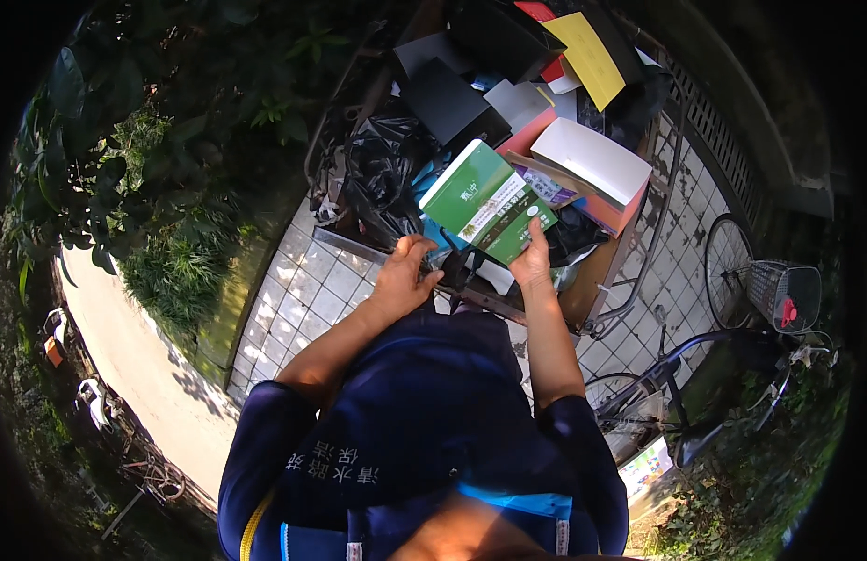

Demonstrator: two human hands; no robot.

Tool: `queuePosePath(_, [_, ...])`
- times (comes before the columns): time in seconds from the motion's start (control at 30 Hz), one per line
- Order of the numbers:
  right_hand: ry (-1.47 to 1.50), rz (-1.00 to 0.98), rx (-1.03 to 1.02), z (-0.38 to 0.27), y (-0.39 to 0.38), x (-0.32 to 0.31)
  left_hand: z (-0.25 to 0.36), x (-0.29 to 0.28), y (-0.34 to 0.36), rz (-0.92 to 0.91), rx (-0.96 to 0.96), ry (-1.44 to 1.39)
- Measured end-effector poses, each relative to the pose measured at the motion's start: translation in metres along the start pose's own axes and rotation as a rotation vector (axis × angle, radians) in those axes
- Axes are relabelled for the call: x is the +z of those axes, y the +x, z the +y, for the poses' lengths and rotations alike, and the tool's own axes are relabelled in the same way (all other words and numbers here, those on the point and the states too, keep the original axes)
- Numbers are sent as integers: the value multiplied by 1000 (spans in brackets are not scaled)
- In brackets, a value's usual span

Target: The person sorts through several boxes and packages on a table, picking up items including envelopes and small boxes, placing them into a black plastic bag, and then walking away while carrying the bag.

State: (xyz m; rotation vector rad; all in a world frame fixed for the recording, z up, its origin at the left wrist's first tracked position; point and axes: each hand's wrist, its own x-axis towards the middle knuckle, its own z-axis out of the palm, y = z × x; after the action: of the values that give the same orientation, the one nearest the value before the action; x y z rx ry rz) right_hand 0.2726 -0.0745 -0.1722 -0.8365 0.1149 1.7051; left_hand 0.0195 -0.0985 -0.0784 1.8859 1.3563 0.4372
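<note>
Right hand (534,256) grips a green carton (486,201) near one corner, so it might tip onto the black bag (381,166) leftward; left hand's (404,277) hold unclear.

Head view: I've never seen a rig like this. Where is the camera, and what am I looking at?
There is no machine: these are a person's bare hands, filmed from above by a head-worn fisheye camera, which bends straight edges. The right hand grips a green printed carton, thumb on its face. The left hand is curled near a black plastic bag; whether it grips anything is unclear. What looks like a railed cart carries the bag, a white-and-pink box and yellow card.
</note>
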Motion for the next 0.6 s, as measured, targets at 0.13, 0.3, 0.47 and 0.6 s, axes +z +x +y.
queuePosePath(0.13, [-50,40,67,5,-2,6,-7,-34,35,426,-139,307])
queuePosePath(0.3, [-134,93,136,6,-18,17,-108,-54,76,380,-74,293])
queuePosePath(0.47, [-278,112,37,-4,-31,24,-54,-131,93,207,-261,-827])
queuePosePath(0.6, [-742,171,-343,10,-33,61,-15,-180,97,62,-234,-981])
